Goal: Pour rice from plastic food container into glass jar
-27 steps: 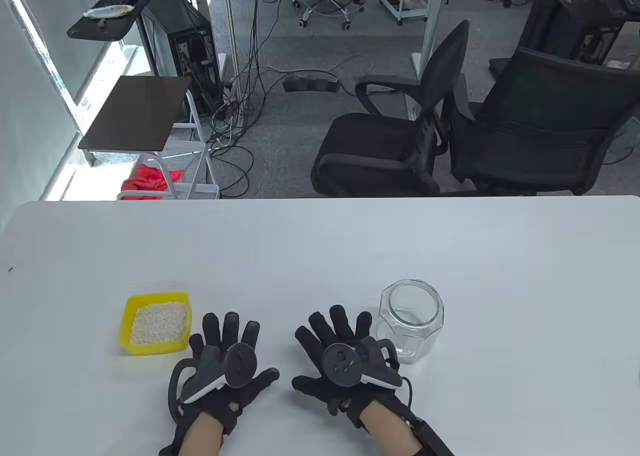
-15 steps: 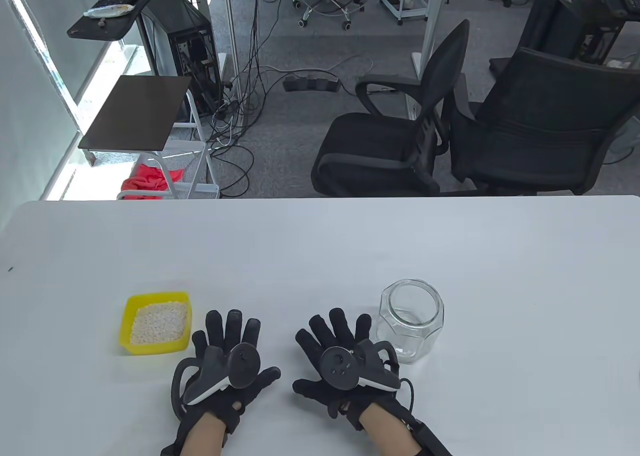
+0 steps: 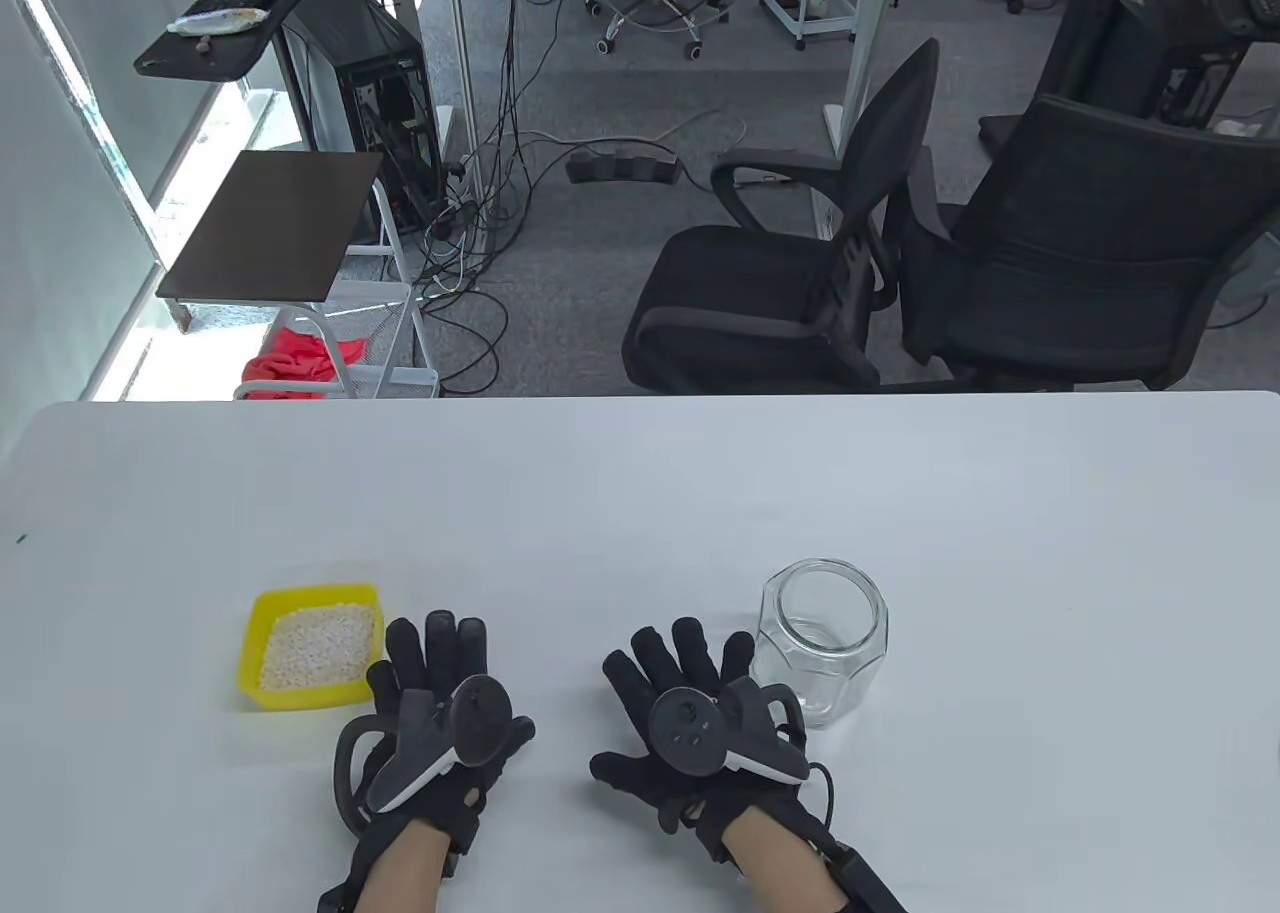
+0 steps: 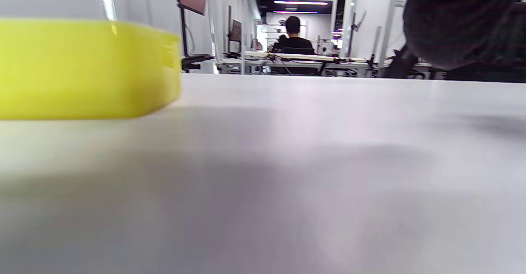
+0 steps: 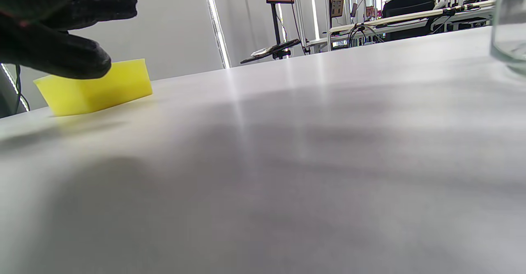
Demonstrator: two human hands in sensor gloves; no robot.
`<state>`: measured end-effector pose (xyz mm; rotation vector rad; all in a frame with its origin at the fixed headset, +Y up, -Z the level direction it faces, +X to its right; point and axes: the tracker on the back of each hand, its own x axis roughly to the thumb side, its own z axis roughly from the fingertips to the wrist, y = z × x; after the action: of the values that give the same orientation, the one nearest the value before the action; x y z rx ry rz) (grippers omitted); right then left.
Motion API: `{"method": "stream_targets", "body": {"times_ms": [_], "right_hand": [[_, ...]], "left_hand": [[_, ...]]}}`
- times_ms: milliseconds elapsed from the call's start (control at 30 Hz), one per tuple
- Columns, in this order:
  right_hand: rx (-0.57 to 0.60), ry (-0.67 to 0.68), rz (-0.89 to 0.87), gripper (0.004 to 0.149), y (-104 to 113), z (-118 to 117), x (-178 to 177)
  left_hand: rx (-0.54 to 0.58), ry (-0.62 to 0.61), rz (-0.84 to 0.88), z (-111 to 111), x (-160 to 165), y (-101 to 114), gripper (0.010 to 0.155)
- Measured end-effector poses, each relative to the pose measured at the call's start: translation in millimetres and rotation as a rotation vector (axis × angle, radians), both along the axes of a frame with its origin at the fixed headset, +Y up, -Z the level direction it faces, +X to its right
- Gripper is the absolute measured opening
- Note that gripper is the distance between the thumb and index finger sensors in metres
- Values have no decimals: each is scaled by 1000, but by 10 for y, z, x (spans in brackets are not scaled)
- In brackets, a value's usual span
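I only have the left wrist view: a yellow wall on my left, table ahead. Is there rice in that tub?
Observer: Yes, the yellow container holds white rice.
Operator: Where's the jar?
Observer: The glass jar stands upright and empty, just beyond the right hand.
Operator: Is either hand holding anything?
Observer: No. The left hand lies beside the container, fingers spread, gripping nothing, and so does the right.

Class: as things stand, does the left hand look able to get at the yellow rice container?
Probably yes. The left hand lies open on the table right beside the yellow container, with nothing between them.
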<state>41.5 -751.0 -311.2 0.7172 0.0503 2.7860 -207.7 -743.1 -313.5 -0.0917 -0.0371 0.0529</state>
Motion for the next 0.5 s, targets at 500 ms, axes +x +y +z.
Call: {"method": "stream_targets", "body": {"times_ms": [500], "right_hand": [[-40,26,13,89,14,39,-108]], "left_hand": [[-75,400,24,-611,-1309,533,109]]}}
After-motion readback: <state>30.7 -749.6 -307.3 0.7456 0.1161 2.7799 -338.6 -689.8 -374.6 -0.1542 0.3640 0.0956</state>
